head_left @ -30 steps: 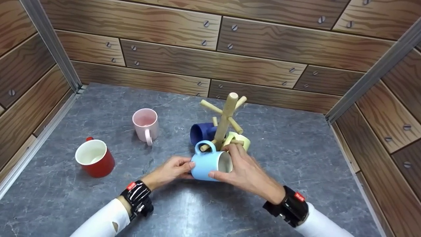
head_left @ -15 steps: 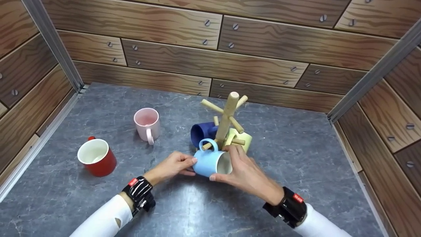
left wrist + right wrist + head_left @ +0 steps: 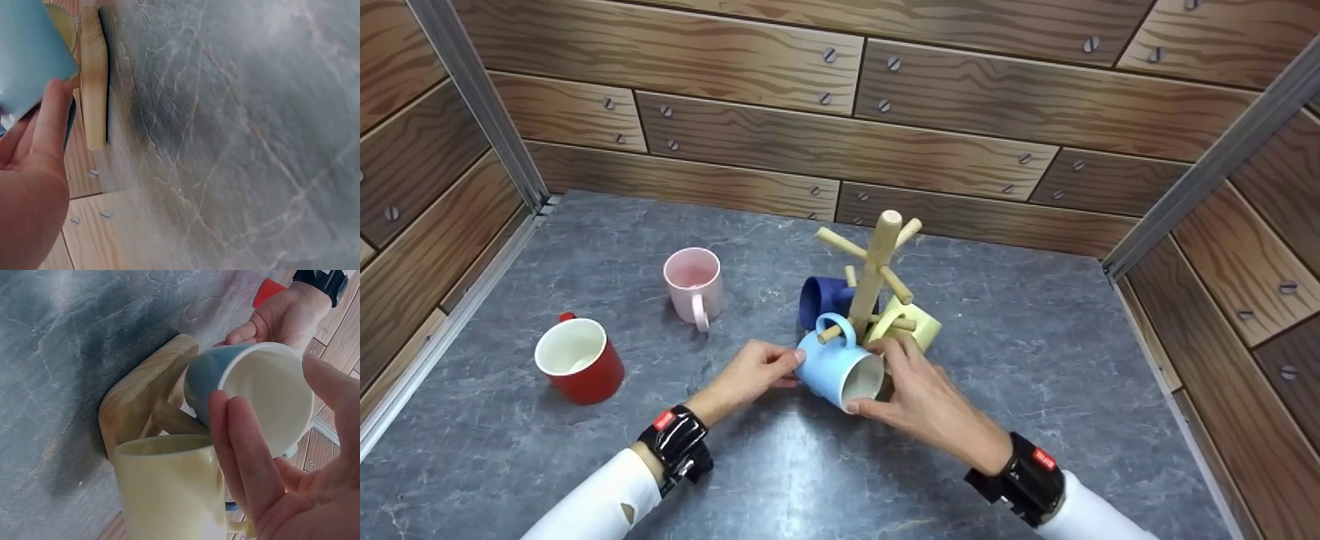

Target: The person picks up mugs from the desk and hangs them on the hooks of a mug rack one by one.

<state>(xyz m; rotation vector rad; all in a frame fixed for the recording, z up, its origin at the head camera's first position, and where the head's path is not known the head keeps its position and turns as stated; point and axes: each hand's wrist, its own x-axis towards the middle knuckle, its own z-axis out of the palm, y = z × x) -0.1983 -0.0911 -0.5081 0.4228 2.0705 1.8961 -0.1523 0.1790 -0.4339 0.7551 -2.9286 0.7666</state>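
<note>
A light blue mug (image 3: 832,367) lies tilted on its side in front of a wooden mug tree (image 3: 868,289), its mouth facing down and right. The tip of a lower peg (image 3: 830,334) shows within the loop of its handle. My left hand (image 3: 757,371) holds the mug's base end between thumb and fingers. At the rim, my right hand (image 3: 926,397) grips the mug with its thumb and fingers spread across the mouth. A pale yellow mug (image 3: 169,489) is at another lower peg, right beside my right fingers. A dark blue mug (image 3: 821,300) sits behind, partly hidden by the post.
A pink mug (image 3: 692,281) stands upright at the back left. Nearer on the left is a red mug (image 3: 585,367) with a white inside. Bare upper pegs (image 3: 840,241) stick out from the post. Wood-patterned walls (image 3: 765,127) enclose the grey tabletop (image 3: 750,480).
The light blue mug has turned so its mouth points lower and toward the right, its handle staying about the peg. The yellow mug has shifted right and tilted.
</note>
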